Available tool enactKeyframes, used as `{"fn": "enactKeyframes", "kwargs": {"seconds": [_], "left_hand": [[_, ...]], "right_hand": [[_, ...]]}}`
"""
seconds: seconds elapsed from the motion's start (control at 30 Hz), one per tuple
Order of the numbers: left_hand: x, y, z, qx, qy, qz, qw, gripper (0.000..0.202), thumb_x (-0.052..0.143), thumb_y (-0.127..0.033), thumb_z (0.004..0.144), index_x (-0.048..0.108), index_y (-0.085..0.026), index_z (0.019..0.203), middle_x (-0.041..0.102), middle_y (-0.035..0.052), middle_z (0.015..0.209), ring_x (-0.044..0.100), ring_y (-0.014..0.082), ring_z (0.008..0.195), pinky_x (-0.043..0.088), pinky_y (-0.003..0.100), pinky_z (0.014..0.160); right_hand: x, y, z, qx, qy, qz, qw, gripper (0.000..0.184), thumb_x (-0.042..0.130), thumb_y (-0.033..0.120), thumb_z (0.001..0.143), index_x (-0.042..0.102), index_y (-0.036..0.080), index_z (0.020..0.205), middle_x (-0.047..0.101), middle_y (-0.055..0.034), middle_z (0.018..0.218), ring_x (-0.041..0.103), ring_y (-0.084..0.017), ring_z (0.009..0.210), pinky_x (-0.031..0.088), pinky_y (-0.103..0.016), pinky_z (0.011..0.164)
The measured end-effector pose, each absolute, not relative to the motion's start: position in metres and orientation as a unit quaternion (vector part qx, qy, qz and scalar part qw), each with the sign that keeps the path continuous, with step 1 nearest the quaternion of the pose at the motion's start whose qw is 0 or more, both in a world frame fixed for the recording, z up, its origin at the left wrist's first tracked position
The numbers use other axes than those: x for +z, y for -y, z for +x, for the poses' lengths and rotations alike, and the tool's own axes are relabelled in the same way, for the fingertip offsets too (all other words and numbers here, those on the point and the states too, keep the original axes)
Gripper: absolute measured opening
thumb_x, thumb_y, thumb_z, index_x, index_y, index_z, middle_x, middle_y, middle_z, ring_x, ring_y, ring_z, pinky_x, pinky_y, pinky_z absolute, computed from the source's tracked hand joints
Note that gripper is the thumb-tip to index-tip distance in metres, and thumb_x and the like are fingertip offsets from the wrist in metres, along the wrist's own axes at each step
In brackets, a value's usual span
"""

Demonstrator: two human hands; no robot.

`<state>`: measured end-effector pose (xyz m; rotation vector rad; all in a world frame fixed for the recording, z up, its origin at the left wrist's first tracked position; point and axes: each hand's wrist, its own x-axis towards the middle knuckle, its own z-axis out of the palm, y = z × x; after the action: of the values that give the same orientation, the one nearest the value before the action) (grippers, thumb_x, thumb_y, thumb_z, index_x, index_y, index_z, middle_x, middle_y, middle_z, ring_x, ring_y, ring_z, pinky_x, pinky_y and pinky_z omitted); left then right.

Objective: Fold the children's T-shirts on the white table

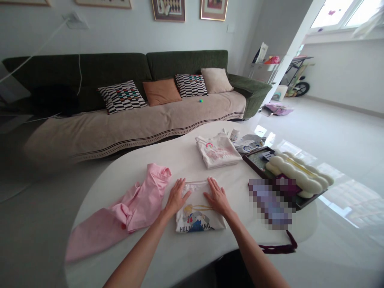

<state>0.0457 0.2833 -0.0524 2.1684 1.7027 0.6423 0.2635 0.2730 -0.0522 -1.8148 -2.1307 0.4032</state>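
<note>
A white T-shirt with a cartoon print and dark lettering lies folded into a compact rectangle on the white table. Flat on its upper left corner rests my left hand, fingers stretched out. My right hand lies on the upper right edge, its fingers also extended. Neither hand grips the cloth. To the left, pink pants lie loosely spread and crumpled. Beyond the T-shirt sits a stack of folded white shirts, the top one with a pink print.
At the table's right stands a dark tray bearing a cream, cloud-shaped tissue box. A blurred purple item and a dark red strap lie before it. Grey-white crumpled cloth is behind. A green sofa with cushions stands beyond.
</note>
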Motion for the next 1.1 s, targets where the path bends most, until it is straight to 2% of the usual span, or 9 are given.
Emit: {"fn": "enactKeyframes", "kwargs": {"seconds": [0.1, 0.17, 0.27, 0.4, 0.47, 0.57, 0.73, 0.9, 1.1], "left_hand": [[-0.053, -0.26, 0.034, 0.311, -0.681, 0.632, 0.201, 0.054, 0.043, -0.038, 0.081, 0.039, -0.008, 0.126, 0.049, 0.0193, 0.123, 0.049, 0.0234, 0.112, 0.04, 0.037, 0.092], [-0.053, -0.237, 0.033, 0.301, -0.706, 0.571, 0.293, 0.05, 0.046, -0.037, 0.078, 0.046, -0.006, 0.118, 0.061, 0.0177, 0.105, 0.06, 0.023, 0.093, 0.046, 0.033, 0.08], [-0.048, -0.212, 0.043, 0.295, -0.703, 0.504, 0.406, 0.043, 0.056, -0.037, 0.071, 0.056, -0.01, 0.103, 0.066, 0.0127, 0.093, 0.062, 0.0234, 0.086, 0.046, 0.03, 0.073], [-0.026, -0.203, 0.058, 0.317, -0.649, 0.36, 0.591, 0.039, 0.063, -0.038, 0.064, 0.062, -0.009, 0.091, 0.068, 0.012, 0.087, 0.063, 0.0238, 0.08, 0.048, 0.029, 0.068], [-0.013, -0.203, 0.061, 0.324, -0.589, 0.299, 0.677, 0.038, 0.064, -0.034, 0.063, 0.062, -0.01, 0.092, 0.068, 0.0107, 0.086, 0.064, 0.022, 0.076, 0.048, 0.029, 0.067], [0.006, -0.205, 0.062, 0.333, -0.517, 0.258, 0.745, 0.048, 0.064, -0.021, 0.061, 0.055, -0.019, 0.108, 0.066, 0.0054, 0.092, 0.063, 0.0176, 0.074, 0.048, 0.027, 0.062], [0.056, -0.249, 0.078, 0.337, -0.476, 0.289, 0.759, 0.065, 0.062, -0.014, 0.061, 0.041, -0.027, 0.122, 0.063, 0.0006, 0.088, 0.058, 0.0095, 0.06, 0.043, 0.018, 0.05], [0.103, -0.354, 0.127, 0.429, -0.412, 0.377, 0.71, 0.066, 0.063, -0.011, 0.06, 0.04, -0.029, 0.119, 0.06, -0.0003, 0.088, 0.058, 0.0089, 0.061, 0.047, 0.02, 0.053], [0.054, -0.452, 0.193, 0.455, -0.495, 0.359, 0.648, 0.075, 0.055, -0.004, 0.065, 0.027, -0.029, 0.129, 0.06, 0.0043, 0.098, 0.059, 0.0092, 0.061, 0.049, 0.021, 0.054]], "right_hand": [[-0.058, -0.242, 0.277, 0.142, 0.668, -0.689, 0.244, 0.054, 0.031, 0.037, 0.085, 0.032, 0.009, 0.131, 0.048, -0.0174, 0.124, 0.046, -0.023, 0.113, 0.038, -0.036, 0.089], [-0.063, -0.216, 0.279, 0.17, 0.612, -0.728, 0.259, 0.046, 0.034, 0.036, 0.083, 0.044, 0.01, 0.119, 0.06, -0.0154, 0.101, 0.059, -0.022, 0.09, 0.043, -0.032, 0.077], [-0.065, -0.193, 0.274, 0.233, 0.563, -0.754, 0.245, 0.037, 0.045, 0.036, 0.076, 0.052, 0.015, 0.105, 0.063, -0.0086, 0.079, 0.061, -0.021, 0.073, 0.043, -0.029, 0.066], [-0.054, -0.2, 0.271, 0.394, 0.479, -0.74, 0.262, 0.025, 0.053, 0.037, 0.067, 0.057, 0.016, 0.081, 0.062, -0.0048, 0.066, 0.059, -0.02, 0.065, 0.04, -0.026, 0.056], [-0.045, -0.206, 0.275, 0.488, 0.448, -0.687, 0.299, 0.023, 0.054, 0.038, 0.065, 0.055, 0.016, 0.071, 0.061, -0.0042, 0.065, 0.058, -0.018, 0.062, 0.039, -0.025, 0.052], [-0.028, -0.209, 0.283, 0.556, 0.427, -0.617, 0.358, 0.027, 0.054, 0.04, 0.066, 0.052, 0.016, 0.078, 0.062, -0.0025, 0.069, 0.056, -0.015, 0.06, 0.04, -0.023, 0.05], [0.029, -0.243, 0.31, 0.572, 0.447, -0.555, 0.406, 0.031, 0.057, 0.038, 0.066, 0.048, 0.018, 0.088, 0.058, 0.0023, 0.063, 0.052, -0.011, 0.05, 0.038, -0.02, 0.044], [0.084, -0.36, 0.359, 0.496, 0.486, -0.525, 0.492, 0.04, 0.061, 0.035, 0.06, 0.05, 0.019, 0.094, 0.059, 0.002, 0.067, 0.054, -0.012, 0.053, 0.044, -0.022, 0.049], [0.048, -0.474, 0.395, 0.36, 0.505, -0.622, 0.478, 0.032, 0.054, 0.031, 0.06, 0.055, 0.017, 0.089, 0.056, 0.0022, 0.057, 0.051, -0.013, 0.047, 0.043, -0.024, 0.044]]}}
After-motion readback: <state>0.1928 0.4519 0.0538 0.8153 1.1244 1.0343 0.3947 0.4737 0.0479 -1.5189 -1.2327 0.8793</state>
